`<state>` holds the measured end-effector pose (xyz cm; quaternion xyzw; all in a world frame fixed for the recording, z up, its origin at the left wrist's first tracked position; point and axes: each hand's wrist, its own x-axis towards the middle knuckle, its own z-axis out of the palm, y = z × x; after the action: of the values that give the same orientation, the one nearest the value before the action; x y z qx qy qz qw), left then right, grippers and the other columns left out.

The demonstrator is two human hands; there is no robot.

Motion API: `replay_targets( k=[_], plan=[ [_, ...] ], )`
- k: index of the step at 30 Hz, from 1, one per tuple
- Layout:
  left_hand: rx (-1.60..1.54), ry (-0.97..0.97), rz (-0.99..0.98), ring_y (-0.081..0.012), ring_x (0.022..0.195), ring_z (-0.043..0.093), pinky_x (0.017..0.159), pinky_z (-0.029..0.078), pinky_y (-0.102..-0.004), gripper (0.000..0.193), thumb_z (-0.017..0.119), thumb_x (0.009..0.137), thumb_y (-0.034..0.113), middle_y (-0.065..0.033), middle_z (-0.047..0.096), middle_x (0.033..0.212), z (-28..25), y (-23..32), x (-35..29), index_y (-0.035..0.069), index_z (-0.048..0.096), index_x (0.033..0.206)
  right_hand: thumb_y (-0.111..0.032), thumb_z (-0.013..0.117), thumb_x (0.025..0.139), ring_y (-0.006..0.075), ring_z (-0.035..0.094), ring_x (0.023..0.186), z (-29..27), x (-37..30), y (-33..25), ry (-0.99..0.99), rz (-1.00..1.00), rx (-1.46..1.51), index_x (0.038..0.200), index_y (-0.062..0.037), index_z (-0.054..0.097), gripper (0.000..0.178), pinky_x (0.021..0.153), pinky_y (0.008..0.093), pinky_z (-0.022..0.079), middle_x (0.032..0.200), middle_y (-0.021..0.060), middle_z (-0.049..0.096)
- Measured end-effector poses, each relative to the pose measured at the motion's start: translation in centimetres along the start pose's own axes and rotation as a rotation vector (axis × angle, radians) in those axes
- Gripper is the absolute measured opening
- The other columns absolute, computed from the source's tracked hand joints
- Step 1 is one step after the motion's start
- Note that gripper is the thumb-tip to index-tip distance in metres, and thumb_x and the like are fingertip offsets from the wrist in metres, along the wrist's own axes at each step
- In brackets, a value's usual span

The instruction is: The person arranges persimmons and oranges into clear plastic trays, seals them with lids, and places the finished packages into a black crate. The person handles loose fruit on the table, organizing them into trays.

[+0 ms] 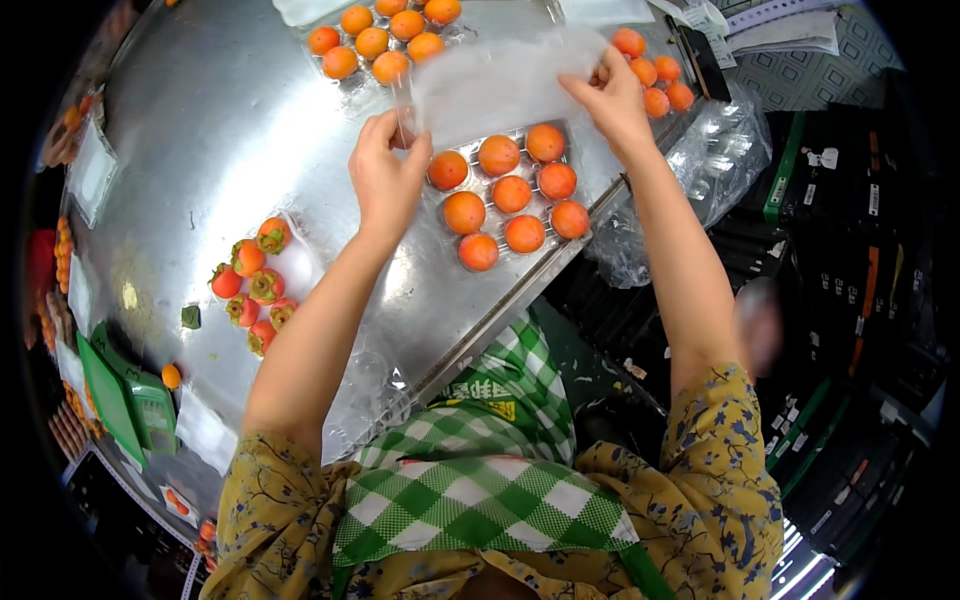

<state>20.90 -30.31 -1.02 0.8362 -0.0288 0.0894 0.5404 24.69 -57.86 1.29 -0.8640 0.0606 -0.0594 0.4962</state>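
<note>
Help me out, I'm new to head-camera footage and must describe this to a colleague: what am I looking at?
There's no machine here: these are a person's bare left hand and right hand. The single picture comes from a wide fisheye camera on that person's head, looking down, so straight edges bend near the rim. The hands hold a thin whitish sheet, slightly blurred, at the far side of a clear tray with nine orange fruits. The tray sits on a shiny metal table. Left of it lie fruits with green leafy tops.
</note>
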Motion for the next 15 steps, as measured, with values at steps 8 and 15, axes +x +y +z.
replay_targets(
  k=[8, 15],
  plan=[
    [0.064, -0.379, 0.154, -0.0303, 0.124, 0.045, 0.097, 0.042, -0.0379, 0.045, 0.056, 0.079, 0.000, -0.0180, 0.044, 0.133, -4.4, 0.8, -6.3, 0.006, 0.059, 0.123, 0.009, 0.055, 0.067, 0.0296, 0.055, 0.105, -4.7, -10.0, -0.7, -0.304, -0.438, -0.665, 0.127, -0.0109, 0.053, 0.064, 0.089, 0.0362, 0.046, 0.115, 0.0134, 0.058],
    [-0.243, -0.288, -0.365, -0.0155, 0.086, 0.055, 0.072, 0.047, -0.0276, 0.033, 0.062, 0.088, 0.017, -0.0128, 0.055, 0.109, -2.9, 0.2, -10.8, -0.002, 0.058, 0.114, 0.004, 0.055, 0.078, 0.0188, 0.060, 0.087, -5.1, -11.3, 2.3, -0.418, 0.115, -0.032, 0.128, -0.0095, 0.054, 0.052, 0.080, 0.0306, 0.049, 0.111, 0.0136, 0.059]
  ],
)
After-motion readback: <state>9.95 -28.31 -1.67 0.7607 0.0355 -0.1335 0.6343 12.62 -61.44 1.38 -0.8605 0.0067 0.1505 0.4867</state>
